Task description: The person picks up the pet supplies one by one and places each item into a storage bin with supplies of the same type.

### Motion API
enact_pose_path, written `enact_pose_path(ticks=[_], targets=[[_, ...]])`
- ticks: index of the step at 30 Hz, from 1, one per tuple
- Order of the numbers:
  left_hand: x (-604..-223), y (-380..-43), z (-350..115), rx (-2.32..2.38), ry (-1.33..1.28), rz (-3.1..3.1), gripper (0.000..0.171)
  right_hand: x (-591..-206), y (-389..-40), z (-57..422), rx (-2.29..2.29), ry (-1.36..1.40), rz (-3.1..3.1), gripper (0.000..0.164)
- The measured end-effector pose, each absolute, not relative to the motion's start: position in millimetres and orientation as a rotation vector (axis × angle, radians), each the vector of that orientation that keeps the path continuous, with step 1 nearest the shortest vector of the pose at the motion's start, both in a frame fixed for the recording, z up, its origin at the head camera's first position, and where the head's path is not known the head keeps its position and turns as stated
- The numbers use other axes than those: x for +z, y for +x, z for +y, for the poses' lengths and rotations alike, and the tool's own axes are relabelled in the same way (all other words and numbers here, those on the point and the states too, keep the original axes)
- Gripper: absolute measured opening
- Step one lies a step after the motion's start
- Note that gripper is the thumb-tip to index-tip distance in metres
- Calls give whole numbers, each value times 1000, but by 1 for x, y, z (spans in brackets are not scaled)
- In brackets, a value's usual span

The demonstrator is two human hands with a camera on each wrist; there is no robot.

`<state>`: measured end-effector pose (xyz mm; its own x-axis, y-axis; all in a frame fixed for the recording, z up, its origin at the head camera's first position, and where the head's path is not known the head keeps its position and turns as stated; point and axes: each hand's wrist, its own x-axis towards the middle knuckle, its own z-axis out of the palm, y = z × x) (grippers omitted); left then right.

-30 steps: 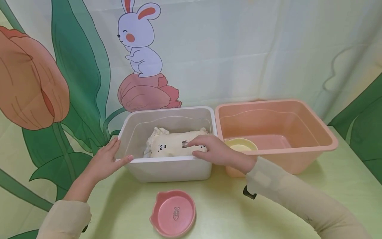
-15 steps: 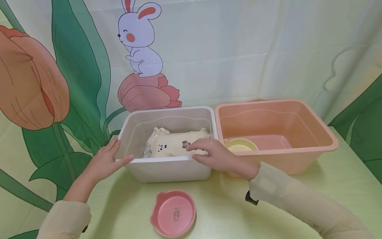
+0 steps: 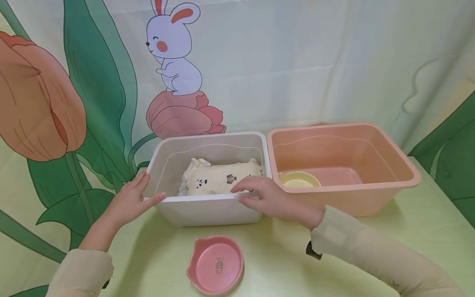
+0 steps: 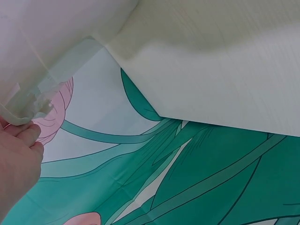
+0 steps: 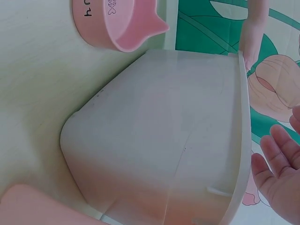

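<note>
A pale grey plastic bin (image 3: 219, 210) holds a cream cushion (image 3: 217, 175) with frilled ends and small printed animal faces. My left hand (image 3: 128, 198) rests at the bin's front left corner, fingers along the left rim and thumb at the front rim. Over the front right rim is my right hand (image 3: 269, 196), its fingers loosely bent and nothing between them. It covers the cushion's lower right corner in the head view. In the right wrist view, the fingers (image 5: 276, 159) lie just beyond the rim, apart from the cushion, which is hidden there.
To the right of the grey bin stands a peach bin (image 3: 356, 198), with a yellow bowl (image 3: 302, 181) inside at its front left. A pink cat-eared dish (image 3: 219, 264) with a fishbone print lies on the green table (image 3: 297, 272) in front. Behind hangs a printed curtain (image 3: 278, 74).
My right hand has drawn back slightly toward me, from over the cushion to the front rim, uncovering the dog print. My left hand, the bins and the dish have stayed put.
</note>
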<state>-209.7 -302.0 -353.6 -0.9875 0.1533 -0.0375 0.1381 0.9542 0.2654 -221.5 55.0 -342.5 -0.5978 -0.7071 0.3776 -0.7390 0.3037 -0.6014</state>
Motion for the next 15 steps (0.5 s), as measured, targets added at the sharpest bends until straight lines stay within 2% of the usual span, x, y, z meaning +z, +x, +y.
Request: enact_pose_path(ticks=[15], targets=[[-356,-210,-304,424,221,3038,88,-347,-207,57,1231,1459,-2443,22]])
